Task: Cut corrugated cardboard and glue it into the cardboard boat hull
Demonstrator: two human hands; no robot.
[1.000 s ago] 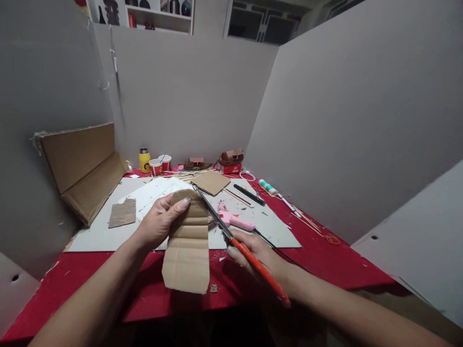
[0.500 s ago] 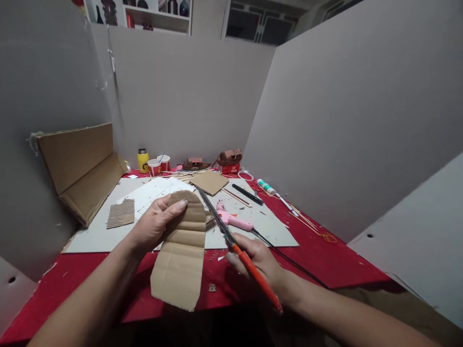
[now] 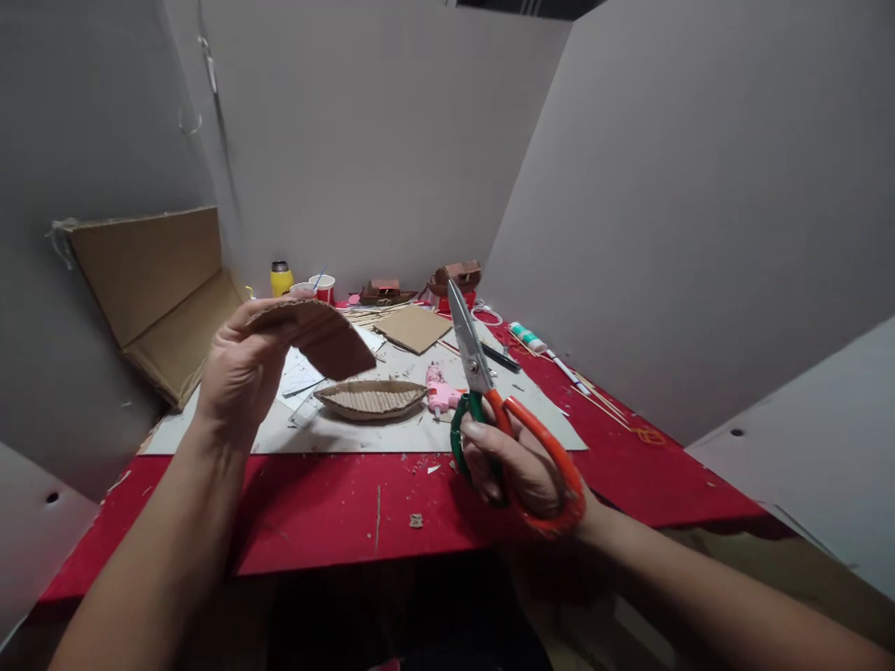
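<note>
My left hand (image 3: 244, 359) grips a curved piece of corrugated cardboard (image 3: 328, 335) by one end, raised above the work board and tilted nearly edge-on. The fingertips are partly hidden behind it. In my right hand (image 3: 521, 466) is a pair of scissors (image 3: 475, 359) with one orange and one green handle. Their blades are together and point up and away. A small boat-shaped cardboard hull (image 3: 370, 399) with a ridged inside lies on the board between my hands. Just right of it rests a pink glue gun (image 3: 442, 390).
A pale work board (image 3: 398, 438) covers part of the red tablecloth (image 3: 314, 522). A flat cardboard square (image 3: 412, 328), thin sticks, a yellow bottle (image 3: 281, 279), paper cups and two brown model boats stand farther back. Folded cardboard (image 3: 146, 280) leans at left; grey panels enclose the table.
My left hand has lifted and turned the cardboard from upright to nearly edge-on, uncovering the hull. The scissors have moved away from its edge, and their blades point upward.
</note>
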